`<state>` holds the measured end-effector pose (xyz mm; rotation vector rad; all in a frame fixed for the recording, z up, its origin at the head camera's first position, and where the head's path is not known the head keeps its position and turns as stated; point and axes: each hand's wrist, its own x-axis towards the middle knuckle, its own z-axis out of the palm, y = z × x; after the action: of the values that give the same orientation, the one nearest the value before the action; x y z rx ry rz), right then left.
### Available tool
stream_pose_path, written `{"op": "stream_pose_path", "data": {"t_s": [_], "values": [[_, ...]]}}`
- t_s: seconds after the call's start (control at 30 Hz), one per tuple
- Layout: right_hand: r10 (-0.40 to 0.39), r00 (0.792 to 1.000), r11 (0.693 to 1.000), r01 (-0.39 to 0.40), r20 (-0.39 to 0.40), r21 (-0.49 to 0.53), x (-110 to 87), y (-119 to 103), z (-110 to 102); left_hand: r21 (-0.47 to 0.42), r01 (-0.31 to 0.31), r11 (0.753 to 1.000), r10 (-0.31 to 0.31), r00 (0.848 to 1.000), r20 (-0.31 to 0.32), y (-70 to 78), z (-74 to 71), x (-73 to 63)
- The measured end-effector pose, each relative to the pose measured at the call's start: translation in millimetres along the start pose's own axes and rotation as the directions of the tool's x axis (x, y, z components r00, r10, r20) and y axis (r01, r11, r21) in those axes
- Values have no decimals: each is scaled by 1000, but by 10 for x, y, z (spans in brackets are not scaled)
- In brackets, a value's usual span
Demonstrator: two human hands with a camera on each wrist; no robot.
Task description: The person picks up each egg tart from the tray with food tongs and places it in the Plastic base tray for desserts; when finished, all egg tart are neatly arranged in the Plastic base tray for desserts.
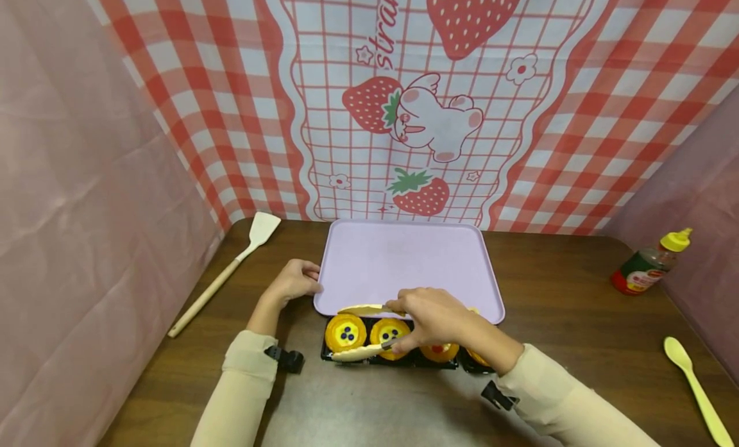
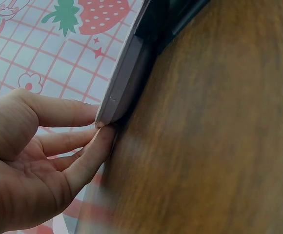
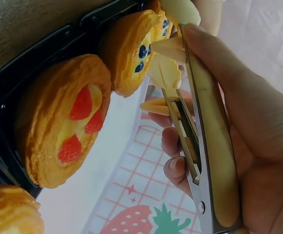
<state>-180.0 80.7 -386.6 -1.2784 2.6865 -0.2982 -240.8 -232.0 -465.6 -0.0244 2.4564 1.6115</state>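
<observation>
My left hand [image 1: 294, 280] is at the left edge of a lilac tray [image 1: 404, 261], pinching its rim between the fingertips. My right hand [image 1: 433, 315] holds tongs [image 3: 210, 126] with cream-coloured tips and handles and metal arms. The two tips of the tongs are spread apart, pointing left over the row of tarts. Two tarts topped with blueberries, one at the far left [image 1: 345, 332] and one beside it [image 1: 385, 331], lie below the tips. A tart with red fruit pieces [image 3: 63, 122] follows to the right, then another tart [image 3: 10, 212], mostly hidden by my right arm.
Black plastic containers [image 3: 5, 92] hold the tarts along the tray's near edge. A white spatula [image 1: 228, 274] with a wooden handle lies at left. To the right are a sauce bottle [image 1: 646, 267] with a yellow cap and a pale yellow spoon [image 1: 695, 386]. A strawberry-print cloth [image 1: 404, 113] hangs behind.
</observation>
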Motion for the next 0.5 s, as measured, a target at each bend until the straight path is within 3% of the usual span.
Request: {"op": "stream_pose_path", "data": {"t_s": [0.17,0.4,0.5], "values": [[14,1000,999,-15,-25,-38,-33,-43,-19,4,5,1000,-5,1000,-1,9,18,12],[90,994,996,-89,-60,14,-131,-74,-113,-9,-2,1000,2,1000,12,72,15,-24],[111,987,994,-109,-118,25,-196,-39,-148,-9,2,1000,-2,1000,8,15,-1,8]]}}
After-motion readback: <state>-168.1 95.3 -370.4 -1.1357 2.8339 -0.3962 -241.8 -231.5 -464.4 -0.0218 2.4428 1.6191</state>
